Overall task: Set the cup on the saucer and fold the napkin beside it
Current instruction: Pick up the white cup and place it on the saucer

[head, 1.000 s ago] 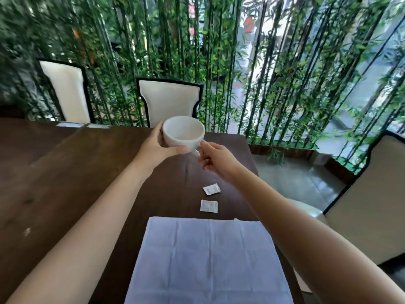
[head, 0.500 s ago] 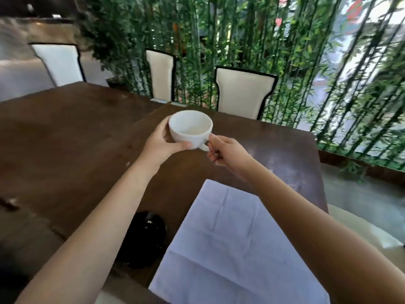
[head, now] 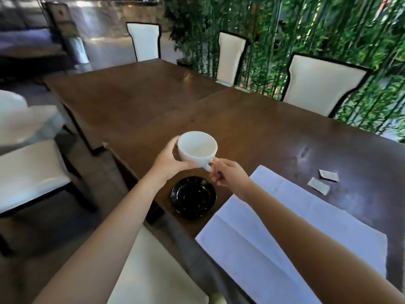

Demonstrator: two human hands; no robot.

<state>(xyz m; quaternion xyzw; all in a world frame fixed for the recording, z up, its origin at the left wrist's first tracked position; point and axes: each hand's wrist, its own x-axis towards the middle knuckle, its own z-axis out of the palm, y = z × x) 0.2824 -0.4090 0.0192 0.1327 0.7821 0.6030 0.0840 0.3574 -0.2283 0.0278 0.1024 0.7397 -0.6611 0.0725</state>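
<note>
An empty white cup (head: 197,148) hangs in the air above the dark wooden table (head: 252,128). My left hand (head: 169,160) grips its body from the left, and my right hand (head: 228,176) pinches its handle. A black saucer (head: 193,197) lies on the table near the front edge, just below and in front of the cup. To the saucer's right a pale napkin (head: 291,229) is spread flat and unfolded, partly under my right forearm.
Two small white packets (head: 318,185) lie on the table right of the napkin. Cream chairs (head: 317,86) line the far side before a bamboo screen. Another cream chair (head: 28,170) stands at the left, and a seat (head: 153,270) is under the table's near edge.
My view has swung left, bringing the black saucer fully into sight. Both hands have carried the cup to a spot just above the saucer.
</note>
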